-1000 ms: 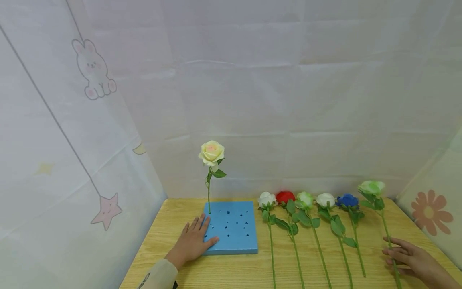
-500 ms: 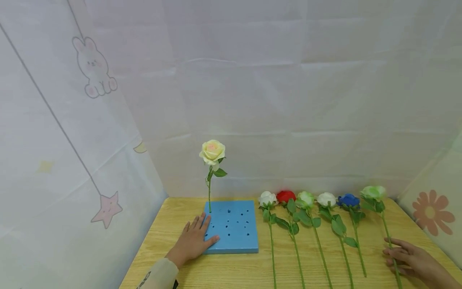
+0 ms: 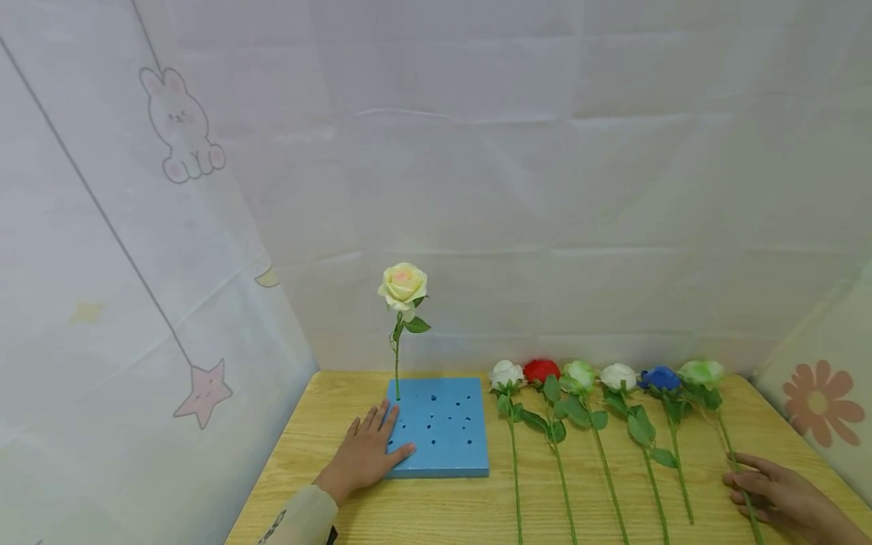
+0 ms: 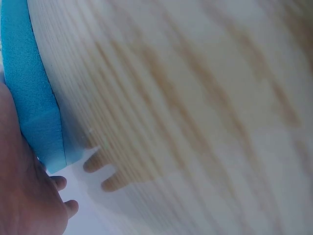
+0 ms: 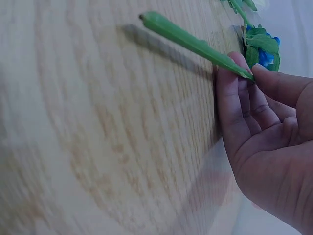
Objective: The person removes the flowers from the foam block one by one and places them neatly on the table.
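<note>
My left hand (image 3: pixel 362 456) rests with straight fingers on the left edge of a blue foam block (image 3: pixel 446 454) dotted with holes. A cream artificial rose (image 3: pixel 403 286) stands upright in the block's back left hole. At the far right, my right hand (image 3: pixel 780 490) pinches the stem of a green-and-white rose (image 3: pixel 702 373), whose head is level with the row beside it. In the right wrist view the cut end of this green stem (image 5: pixel 188 44) sticks out past thumb and fingers, just above the wood. The left wrist view shows the block's side (image 4: pixel 34 83) against my hand.
Left of the held rose lie a blue rose (image 3: pixel 659 378), a white rose (image 3: pixel 618 376), another green-white rose (image 3: pixel 579 375), a red rose (image 3: pixel 542 370) and another white rose (image 3: pixel 506 373), stems toward me. Printed cloth (image 3: pixel 477 189) walls the wooden table (image 3: pixel 422 515) in.
The head of the green-and-white rose in my right hand has come down toward the table. My left hand stays on the block. The head view has shifted slightly.
</note>
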Motion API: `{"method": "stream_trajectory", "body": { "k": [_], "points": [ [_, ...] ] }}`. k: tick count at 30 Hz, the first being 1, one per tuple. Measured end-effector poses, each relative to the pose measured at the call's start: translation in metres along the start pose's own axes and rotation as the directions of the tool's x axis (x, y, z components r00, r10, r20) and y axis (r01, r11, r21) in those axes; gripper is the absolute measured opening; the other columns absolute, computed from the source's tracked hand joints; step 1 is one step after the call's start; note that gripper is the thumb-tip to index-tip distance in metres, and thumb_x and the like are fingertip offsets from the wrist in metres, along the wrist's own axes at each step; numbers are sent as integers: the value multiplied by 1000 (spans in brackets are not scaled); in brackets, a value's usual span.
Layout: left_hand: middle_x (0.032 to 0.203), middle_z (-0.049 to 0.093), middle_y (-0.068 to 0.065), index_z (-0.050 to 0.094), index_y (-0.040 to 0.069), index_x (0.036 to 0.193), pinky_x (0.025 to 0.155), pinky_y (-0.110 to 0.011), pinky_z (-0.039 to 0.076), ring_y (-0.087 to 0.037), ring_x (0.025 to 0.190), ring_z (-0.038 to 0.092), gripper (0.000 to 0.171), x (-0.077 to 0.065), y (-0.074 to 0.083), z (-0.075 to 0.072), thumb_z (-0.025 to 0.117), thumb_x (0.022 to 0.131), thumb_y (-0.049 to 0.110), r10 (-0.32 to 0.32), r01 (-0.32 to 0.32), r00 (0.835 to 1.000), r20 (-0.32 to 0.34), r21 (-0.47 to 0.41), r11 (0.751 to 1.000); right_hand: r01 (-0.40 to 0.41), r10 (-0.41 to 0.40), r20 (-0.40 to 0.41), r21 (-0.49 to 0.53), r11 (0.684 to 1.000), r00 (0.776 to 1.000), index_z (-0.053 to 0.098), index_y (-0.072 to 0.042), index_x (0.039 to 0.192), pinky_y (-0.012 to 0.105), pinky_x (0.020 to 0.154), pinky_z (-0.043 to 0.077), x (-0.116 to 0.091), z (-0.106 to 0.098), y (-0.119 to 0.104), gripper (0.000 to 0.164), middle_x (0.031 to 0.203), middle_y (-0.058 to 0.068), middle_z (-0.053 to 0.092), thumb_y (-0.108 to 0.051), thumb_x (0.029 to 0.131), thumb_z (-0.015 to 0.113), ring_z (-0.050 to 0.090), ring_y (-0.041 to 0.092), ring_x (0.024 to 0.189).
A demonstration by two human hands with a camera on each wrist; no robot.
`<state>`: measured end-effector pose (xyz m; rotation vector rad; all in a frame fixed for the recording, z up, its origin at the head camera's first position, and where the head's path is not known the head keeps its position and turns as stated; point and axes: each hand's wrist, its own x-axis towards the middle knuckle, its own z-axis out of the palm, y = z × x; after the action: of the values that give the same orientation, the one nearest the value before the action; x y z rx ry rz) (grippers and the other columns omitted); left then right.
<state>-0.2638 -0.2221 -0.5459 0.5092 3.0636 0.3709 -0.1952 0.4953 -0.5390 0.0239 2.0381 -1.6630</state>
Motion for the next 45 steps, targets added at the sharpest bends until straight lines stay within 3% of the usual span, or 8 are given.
{"method": "stream_trajectory", "body": {
  "k": [4, 11, 17, 21, 28, 31, 38, 45],
  "points": [
    [170, 12, -12, 20, 15, 164, 118, -67, 17, -40, 154, 17, 95, 1, 0, 0, 32, 95, 79, -6, 6, 1000, 5, 1, 1000, -5, 5, 2, 42, 999, 1000, -31, 17, 143, 42, 84, 58, 4, -1, 3, 92, 113, -1, 68, -22, 110, 46, 68, 22, 93],
    [170, 11, -12, 19, 15, 164, 118, -67, 16, -40, 154, 16, 95, 1, -1, 2, 31, 95, 80, -11, 11, 1000, 8, -4, 1000, 20, -22, -14, -125, 992, 1000, -17, 27, 142, 35, 75, 58, 6, 0, -5, 85, 113, 2, 69, -20, 110, 46, 70, 21, 92],
    [170, 11, -12, 20, 15, 164, 118, -68, 16, -41, 154, 17, 95, 1, -1, 2, 32, 95, 79, -11, 11, 1000, 3, -13, 1000, -46, 11, -135, -257, 965, 991, 4, 30, 143, 38, 71, 57, 4, 6, -9, 79, 113, 8, 72, -26, 109, 49, 70, 21, 89],
    [170, 12, -12, 20, 14, 164, 118, -68, 16, -41, 154, 16, 95, 0, 0, 2, 33, 95, 79, -10, 10, 1000, 7, -19, 1000, -90, 13, -238, -313, 946, 971, 12, 26, 145, 39, 71, 59, 2, 10, -10, 77, 107, 8, 71, -27, 107, 53, 69, 23, 83],
    [170, 11, -12, 19, 15, 164, 118, -68, 16, -40, 154, 17, 95, 1, 0, 2, 32, 95, 79, -10, 10, 1000, 4, -9, 1000, -101, -17, -325, -343, 934, 946, 14, 26, 145, 39, 75, 61, -1, 11, -21, 68, 106, 15, 72, -19, 107, 49, 72, 24, 84],
    [170, 11, -11, 18, 16, 164, 118, -67, 16, -40, 154, 16, 95, 1, -1, 2, 32, 95, 79, -10, 10, 1000, 4, -6, 1000, -90, -28, -321, -347, 933, 947, 15, 26, 145, 38, 77, 61, 1, 12, -30, 66, 109, 18, 72, -19, 109, 46, 72, 22, 86],
    [170, 11, -12, 18, 16, 164, 117, -68, 16, -41, 154, 16, 95, 1, -2, 2, 33, 95, 79, -9, 9, 1000, 7, -9, 1000, 44, -113, -175, -358, 933, 978, 16, 24, 147, 38, 82, 60, 9, 26, -54, 68, 122, 29, 65, -24, 110, 47, 72, 21, 93],
    [170, 11, -12, 19, 15, 164, 117, -68, 16, -41, 154, 16, 94, -1, -1, 1, 34, 96, 78, -7, 7, 1000, 16, -19, 1000, 59, -128, -193, -328, 943, 973, 17, 20, 151, 41, 84, 59, 28, 53, -71, 71, 128, 35, 60, -27, 108, 51, 71, 30, 101]
  ]
}}
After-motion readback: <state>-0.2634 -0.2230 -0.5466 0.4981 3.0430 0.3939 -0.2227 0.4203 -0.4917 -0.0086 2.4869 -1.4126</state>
